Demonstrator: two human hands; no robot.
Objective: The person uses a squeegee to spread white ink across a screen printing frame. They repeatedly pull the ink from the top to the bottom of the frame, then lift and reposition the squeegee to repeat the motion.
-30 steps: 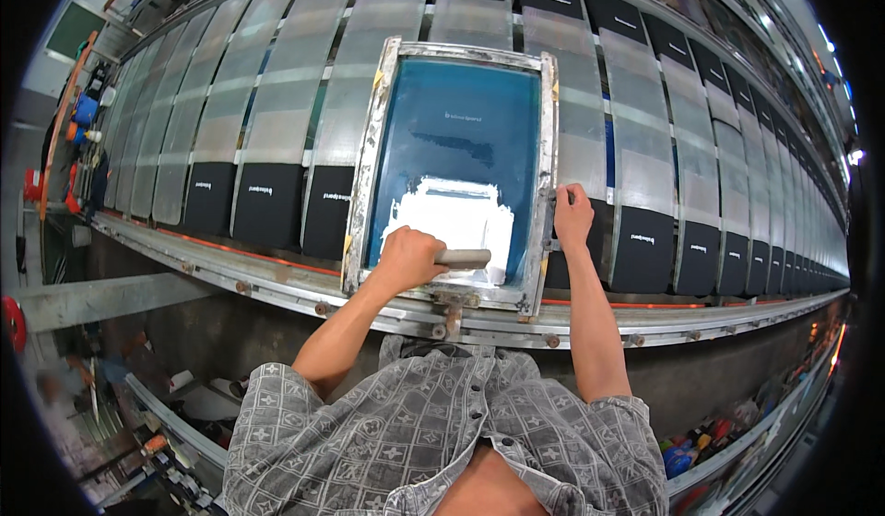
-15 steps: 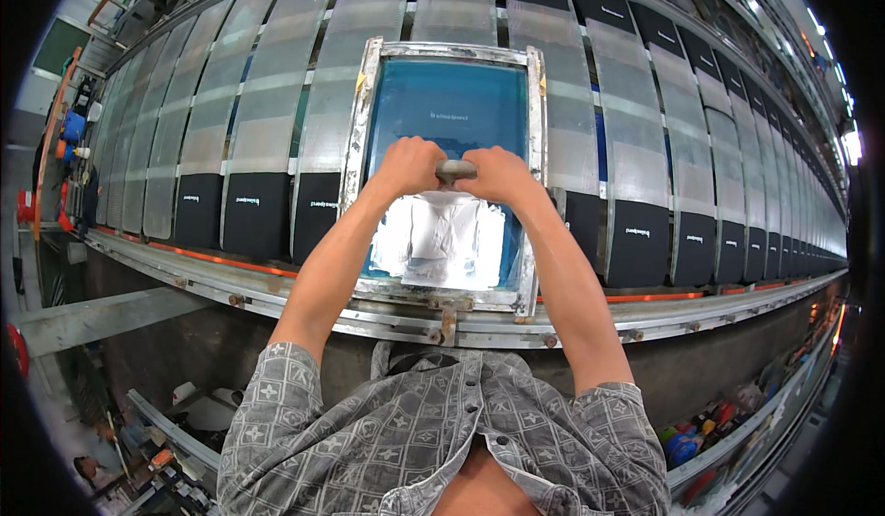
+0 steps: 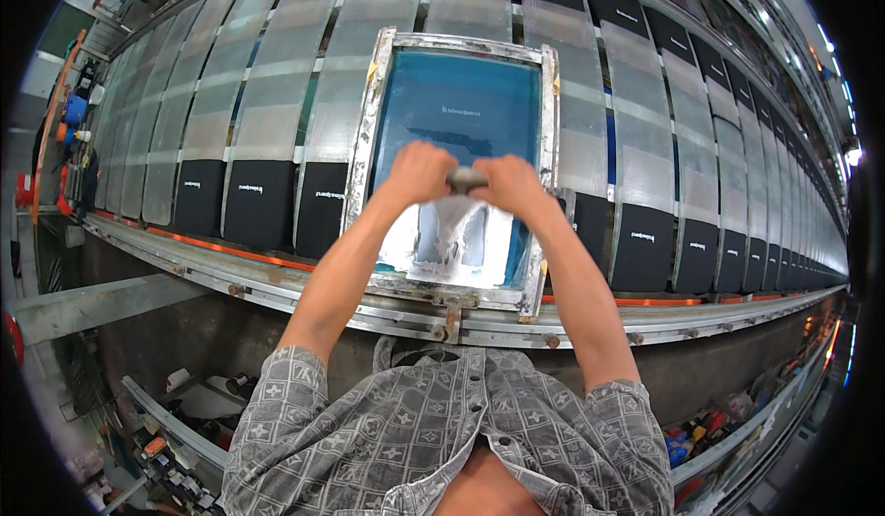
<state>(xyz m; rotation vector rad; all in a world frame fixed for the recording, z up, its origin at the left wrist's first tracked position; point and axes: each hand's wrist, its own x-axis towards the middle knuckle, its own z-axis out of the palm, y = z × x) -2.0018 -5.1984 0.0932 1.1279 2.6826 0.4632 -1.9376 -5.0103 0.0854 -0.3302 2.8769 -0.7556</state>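
My left hand (image 3: 420, 173) and my right hand (image 3: 512, 185) are closed side by side on the grey handle of a squeegee (image 3: 466, 180). They hold it across the middle of a screen-printing frame (image 3: 550, 110). The squeegee's blade is hidden beneath my hands. Blue mesh (image 3: 461, 78) fills the far part of the frame, with small pale lettering and a dark smear on it. Toward me lies a shiny white layer of ink (image 3: 496, 249), with greyish streaks through its middle. The frame rests over one of the long pallets.
Long greyish pallets (image 3: 214, 101) run in a row to both sides, many with black fabric pieces (image 3: 262, 200) on their ends. A metal rail (image 3: 396, 318) passes along the near edge. A bracket (image 3: 453, 320) joins the frame's near side to it. Shelves with bottles (image 3: 705, 428) stand at lower right.
Both hands and the squeegee have shifted slightly toward me over the mesh. The white layer now shows greyish streaks and a dark smear shows more beyond the hands. The whole view has shifted slightly.
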